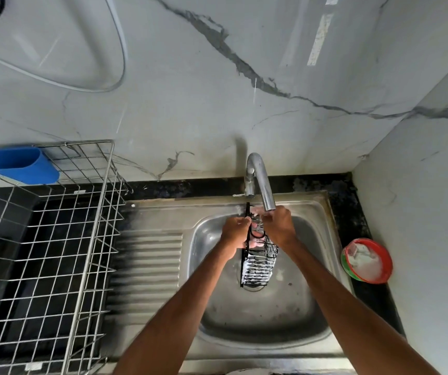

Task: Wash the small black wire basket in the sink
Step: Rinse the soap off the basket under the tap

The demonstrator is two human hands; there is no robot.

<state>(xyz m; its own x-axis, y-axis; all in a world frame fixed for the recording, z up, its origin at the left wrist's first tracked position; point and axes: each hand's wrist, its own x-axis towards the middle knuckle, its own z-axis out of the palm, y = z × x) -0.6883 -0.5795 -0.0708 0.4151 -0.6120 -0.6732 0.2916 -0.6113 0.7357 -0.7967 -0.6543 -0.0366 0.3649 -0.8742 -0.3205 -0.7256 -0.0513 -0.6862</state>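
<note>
In the centre of the frame, the small black wire basket [259, 263] hangs on end over the sink [266, 328], its lower half white with suds. The left hand [235, 231] grips its dark side frame. The right hand [279, 226] has its fingers bent in on the top wires just under the faucet [260, 180] spout; whether they pinch or only rub cannot be told. Soapy wire is slick, so a loose grip would likely drop the basket into the bowl. The spout sits close above the knuckles, so lifting could knock it. There is open room below and towards the lower frame. The dish rack [82, 239] at left and the red bowl [366, 261] at right stand well apart.
</note>
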